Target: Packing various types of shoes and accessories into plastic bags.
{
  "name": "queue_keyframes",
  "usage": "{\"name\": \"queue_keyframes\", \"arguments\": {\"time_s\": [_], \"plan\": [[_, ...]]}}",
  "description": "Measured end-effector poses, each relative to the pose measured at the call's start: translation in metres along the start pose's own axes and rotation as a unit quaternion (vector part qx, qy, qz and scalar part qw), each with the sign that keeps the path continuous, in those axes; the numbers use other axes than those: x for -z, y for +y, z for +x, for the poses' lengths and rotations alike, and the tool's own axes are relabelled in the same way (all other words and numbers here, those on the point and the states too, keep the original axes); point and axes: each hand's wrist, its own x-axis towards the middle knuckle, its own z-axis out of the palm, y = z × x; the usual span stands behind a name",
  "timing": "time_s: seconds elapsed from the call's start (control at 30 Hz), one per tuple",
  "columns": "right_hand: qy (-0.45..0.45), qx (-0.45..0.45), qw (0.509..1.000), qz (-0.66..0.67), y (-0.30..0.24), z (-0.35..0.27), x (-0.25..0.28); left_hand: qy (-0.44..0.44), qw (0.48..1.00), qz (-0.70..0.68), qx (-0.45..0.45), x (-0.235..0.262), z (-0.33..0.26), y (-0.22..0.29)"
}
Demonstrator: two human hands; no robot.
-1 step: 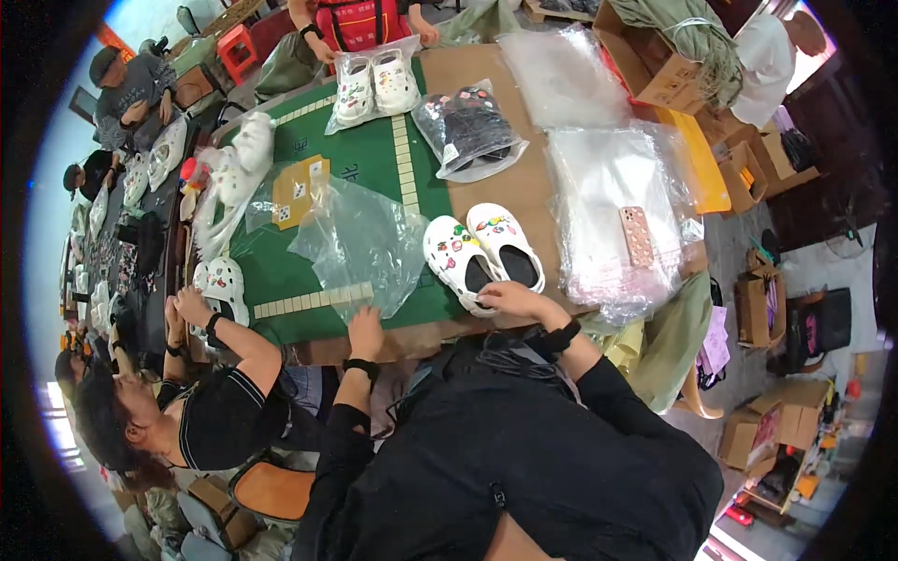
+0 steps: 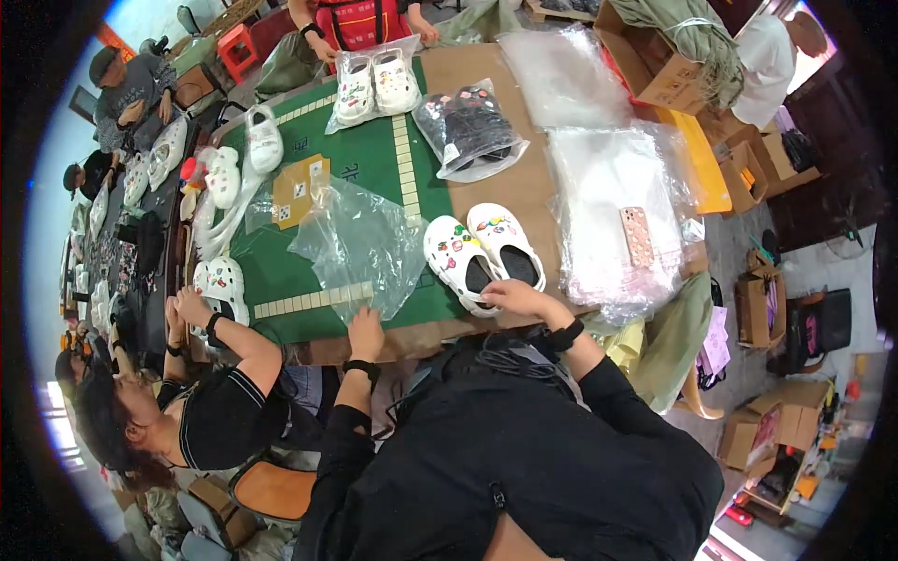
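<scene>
Two white clogs (image 2: pixel 458 259) with colourful charms rest side by side on the table in front of me, toes pointing away. My right hand (image 2: pixel 516 297) pinches the heel end of the left clog. A clear plastic bag (image 2: pixel 360 245) lies loosely over the green mat to the left of the clogs. Its near end is in the closed fingers of my left hand (image 2: pixel 366 329), by the table's near edge.
A co-worker's hands touch a decorated white clog (image 2: pixel 221 285) at left. Bagged white clogs (image 2: pixel 374 89) and bagged black clogs (image 2: pixel 470 131) lie farther off. A stack of clear bags (image 2: pixel 608 187) carries a pink phone (image 2: pixel 636 236). A cardboard box (image 2: pixel 655 75) stands at the far right.
At the far left, plastic that covered a white clog has come away; that clog and another now show plainly. My right hand has shifted very slightly; my left hand is unchanged.
</scene>
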Motion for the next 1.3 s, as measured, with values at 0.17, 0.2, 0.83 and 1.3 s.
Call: {"name": "queue_keyframes", "arguments": {"time_s": [0.17, 0.2, 0.83, 1.3], "plan": [[0.042, -0.074, 0.996, 0.008, 0.01, -0.001, 0.011, -0.029, 0.999, 0.037, 0.008, -0.004, -0.007, 0.002], [0.043, -0.075, 0.996, 0.007, 0.007, -0.001, 0.01, -0.038, 0.998, 0.042, 0.011, -0.004, -0.009, 0.0], [0.049, -0.14, 0.958, -0.245, -0.001, 0.016, -0.047, -0.104, 0.992, 0.046, 0.061, -0.007, -0.003, 0.004], [0.055, -0.15, 0.949, -0.272, 0.0, 0.024, -0.051, -0.061, 0.997, 0.033, 0.036, -0.009, -0.003, 0.003]]}}
